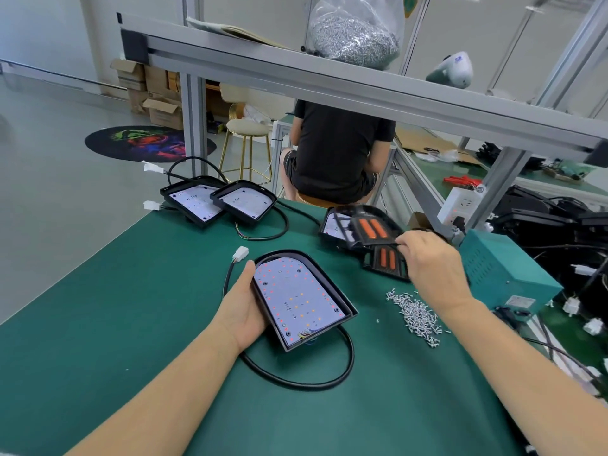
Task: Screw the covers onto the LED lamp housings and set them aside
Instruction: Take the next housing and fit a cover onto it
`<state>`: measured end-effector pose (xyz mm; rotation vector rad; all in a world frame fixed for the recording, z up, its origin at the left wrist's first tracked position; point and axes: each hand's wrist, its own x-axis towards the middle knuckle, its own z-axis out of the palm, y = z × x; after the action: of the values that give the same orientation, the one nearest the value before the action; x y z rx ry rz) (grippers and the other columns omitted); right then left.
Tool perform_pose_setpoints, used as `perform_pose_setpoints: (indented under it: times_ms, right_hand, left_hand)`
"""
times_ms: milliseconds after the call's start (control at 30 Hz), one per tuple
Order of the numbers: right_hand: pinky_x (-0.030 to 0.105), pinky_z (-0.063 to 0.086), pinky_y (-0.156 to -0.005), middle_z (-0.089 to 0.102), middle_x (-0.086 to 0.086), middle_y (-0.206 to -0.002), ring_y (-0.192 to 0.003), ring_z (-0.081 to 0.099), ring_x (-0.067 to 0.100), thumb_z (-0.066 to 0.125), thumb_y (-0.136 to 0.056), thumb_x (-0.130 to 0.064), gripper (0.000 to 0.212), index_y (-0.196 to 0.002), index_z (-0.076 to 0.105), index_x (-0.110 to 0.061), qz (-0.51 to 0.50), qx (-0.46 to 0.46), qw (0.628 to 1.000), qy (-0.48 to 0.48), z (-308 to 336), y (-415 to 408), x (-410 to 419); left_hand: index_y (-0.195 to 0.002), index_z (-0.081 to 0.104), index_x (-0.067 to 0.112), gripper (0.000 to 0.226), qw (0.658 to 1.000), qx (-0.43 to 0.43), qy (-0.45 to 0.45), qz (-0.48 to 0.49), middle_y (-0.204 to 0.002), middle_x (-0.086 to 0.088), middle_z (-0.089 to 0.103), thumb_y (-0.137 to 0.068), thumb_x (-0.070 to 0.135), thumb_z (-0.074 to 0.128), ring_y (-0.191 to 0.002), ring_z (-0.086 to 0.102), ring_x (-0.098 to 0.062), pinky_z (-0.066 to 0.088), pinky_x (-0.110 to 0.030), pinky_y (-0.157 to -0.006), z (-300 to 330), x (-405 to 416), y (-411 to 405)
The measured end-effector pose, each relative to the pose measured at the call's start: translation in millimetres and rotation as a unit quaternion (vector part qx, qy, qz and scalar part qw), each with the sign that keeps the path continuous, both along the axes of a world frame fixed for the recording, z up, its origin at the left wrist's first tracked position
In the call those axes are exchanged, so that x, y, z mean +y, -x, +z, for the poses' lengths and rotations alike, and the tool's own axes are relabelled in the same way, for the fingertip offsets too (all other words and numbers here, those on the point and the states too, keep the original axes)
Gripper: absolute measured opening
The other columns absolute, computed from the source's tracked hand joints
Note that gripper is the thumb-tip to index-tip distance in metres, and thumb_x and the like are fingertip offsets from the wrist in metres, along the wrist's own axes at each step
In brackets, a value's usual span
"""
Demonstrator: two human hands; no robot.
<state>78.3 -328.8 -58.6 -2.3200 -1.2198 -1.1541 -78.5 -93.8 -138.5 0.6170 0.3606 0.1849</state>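
On the green bench mat, two open housings wait at ten o'clock. My left hand grips the centre LED lamp housing by its edge. At two o'clock my right hand pinches a cover; I reckon swinging it low could scatter the screws.
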Motion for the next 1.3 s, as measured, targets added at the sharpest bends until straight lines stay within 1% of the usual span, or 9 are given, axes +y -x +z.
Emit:
perform_pose_setpoints:
  times_ms: [200, 433, 600, 700, 833, 967, 1100, 1200, 1300]
  right_hand:
    - [0.038, 0.055, -0.056, 0.067, 0.01, -0.08, -0.066, 0.063, 0.031, 0.076, -0.073, 0.013, 0.017, -0.083, 0.068, 0.001, 0.136, 0.004, 0.991, 0.011, -29, 56, 27]
    - [0.036, 0.053, -0.054, 0.065, 0.007, -0.084, -0.067, 0.059, 0.029, 0.076, -0.066, 0.017, 0.029, -0.085, 0.067, -0.002, 0.17, 0.037, 0.983, 0.062, -45, 81, 28]
    - [0.031, 0.054, -0.059, 0.069, 0.006, -0.09, -0.07, 0.062, 0.026, 0.077, -0.064, 0.019, 0.031, -0.085, 0.069, -0.003, 0.176, 0.04, 0.979, 0.09, -47, 79, 20]
    - [0.029, 0.051, -0.063, 0.07, 0.006, -0.091, -0.07, 0.061, 0.024, 0.08, -0.067, 0.013, 0.027, -0.086, 0.07, -0.003, 0.186, 0.045, 0.975, 0.115, -49, 77, 15]
    - [0.03, 0.049, -0.063, 0.069, 0.003, -0.091, -0.071, 0.057, 0.023, 0.076, -0.075, 0.009, 0.021, -0.088, 0.07, -0.006, 0.207, 0.055, 0.966, 0.144, -48, 78, 14]
    - [0.027, 0.039, -0.065, 0.069, -0.006, -0.088, -0.075, 0.054, 0.019, 0.076, -0.074, 0.009, 0.026, -0.088, 0.07, -0.011, 0.198, 0.049, 0.964, 0.168, -39, 77, 16]
    - [0.025, 0.033, -0.072, 0.069, -0.007, -0.086, -0.086, 0.047, 0.016, 0.068, -0.063, 0.018, 0.042, -0.092, 0.071, -0.013, 0.182, 0.074, 0.961, 0.196, -36, 76, 11]
    - [0.024, 0.03, -0.075, 0.07, -0.005, -0.088, -0.09, 0.044, 0.015, 0.064, -0.064, 0.018, 0.043, -0.095, 0.072, -0.011, 0.156, 0.099, 0.961, 0.205, -36, 77, 9]
    - [0.024, 0.031, -0.082, 0.071, -0.004, -0.101, -0.097, 0.056, 0.021, 0.061, -0.069, 0.016, 0.045, -0.103, 0.071, -0.012, 0.14, 0.124, 0.958, 0.216, -36, 79, 7]
  left_hand:
    - [-0.121, 0.06, 0.007, 0.066, 1.0, -0.009, -0.001, -0.002, -0.121, -0.014, 0.065, -0.098, 0.056, 0.022, -0.113, 0.061, -0.027, 0.044, -0.044, -0.092, -1, 0, -4]
    - [-0.115, 0.065, 0.007, 0.073, 1.0, -0.025, 0.011, -0.01, -0.118, -0.016, 0.066, -0.091, 0.067, 0.031, -0.104, 0.066, -0.03, 0.047, -0.046, -0.087, 4, 0, -1]
    - [-0.13, 0.056, 0.006, 0.073, 0.998, -0.047, 0.012, -0.027, -0.13, -0.017, 0.059, -0.093, 0.064, 0.031, -0.122, 0.055, -0.032, 0.036, -0.05, -0.107, 3, 2, -1]
    - [-0.129, 0.056, 0.006, 0.064, 0.998, -0.045, 0.005, -0.036, -0.127, -0.018, 0.061, -0.096, 0.055, 0.03, -0.116, 0.059, -0.03, 0.042, -0.047, -0.1, 1, 1, -1]
    - [-0.12, 0.061, 0.008, 0.049, 0.999, -0.02, 0.0, -0.028, -0.112, -0.014, 0.069, -0.098, 0.044, 0.035, -0.096, 0.069, -0.026, 0.048, -0.043, -0.082, -1, -1, -1]
    - [-0.113, 0.064, 0.008, 0.046, 1.0, -0.015, -0.002, -0.021, -0.109, -0.014, 0.07, -0.099, 0.041, 0.036, -0.092, 0.07, -0.025, 0.048, -0.044, -0.08, -2, 0, -2]
    - [-0.117, 0.061, 0.006, 0.039, 1.0, 0.009, -0.014, -0.008, -0.108, -0.013, 0.071, -0.1, 0.033, 0.037, -0.091, 0.07, -0.025, 0.049, -0.043, -0.078, 3, -2, -3]
    - [-0.123, 0.055, 0.002, 0.03, 0.991, 0.058, -0.099, 0.062, -0.114, -0.017, 0.066, -0.1, 0.016, 0.041, -0.098, 0.066, -0.028, 0.051, -0.042, -0.084, 7, -3, -8]
    - [-0.115, 0.057, 0.004, 0.024, 0.927, 0.164, -0.317, 0.117, -0.114, -0.016, 0.065, -0.097, 0.015, 0.046, -0.095, 0.061, -0.027, 0.047, -0.041, -0.092, 10, -4, -11]
